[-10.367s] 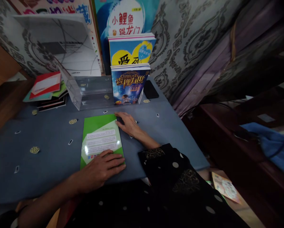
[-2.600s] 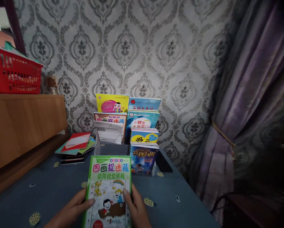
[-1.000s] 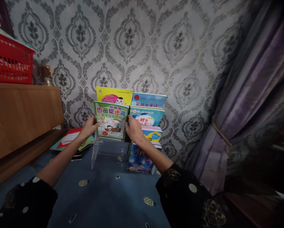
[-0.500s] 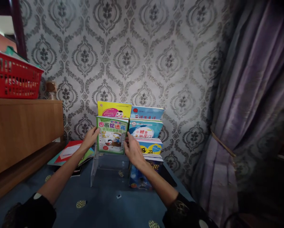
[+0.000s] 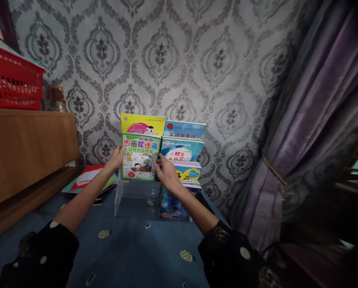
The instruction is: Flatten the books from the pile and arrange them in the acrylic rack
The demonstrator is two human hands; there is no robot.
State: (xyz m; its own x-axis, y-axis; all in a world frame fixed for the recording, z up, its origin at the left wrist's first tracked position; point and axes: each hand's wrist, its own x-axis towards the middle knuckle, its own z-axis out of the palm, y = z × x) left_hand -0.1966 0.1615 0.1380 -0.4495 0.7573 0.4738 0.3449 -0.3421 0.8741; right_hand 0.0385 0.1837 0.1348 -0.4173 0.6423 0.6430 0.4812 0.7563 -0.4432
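A green-bordered children's picture book (image 5: 140, 162) stands upright on a clear stepped book rack (image 5: 116, 203). Its left edge is gripped by my left hand (image 5: 116, 158), fingers closed with the fingertips partly behind it. My right hand (image 5: 168, 172) pinches the right edge, thumb toward the front. Behind this book rises a yellow book (image 5: 142, 120). In the right-hand column stand a blue book (image 5: 186, 129), a light-blue book (image 5: 181, 151), a yellow-and-blue book (image 5: 189, 173) and a dark blue book (image 5: 175, 205); my right hand and forearm partly cover the lower ones.
Left of the rack lie several loose books (image 5: 87, 176) on the dark blue patterned cloth (image 5: 143, 252). A wooden cabinet (image 5: 32, 148) carries a red basket (image 5: 14, 80) and a small brown object (image 5: 58, 95). Patterned wallpaper stands behind, a purple curtain (image 5: 287, 140) at right.
The view has tipped downward, so the whole scene sits higher in the picture. Both hands keep hold of the green book, which stays at the same place on the rack.
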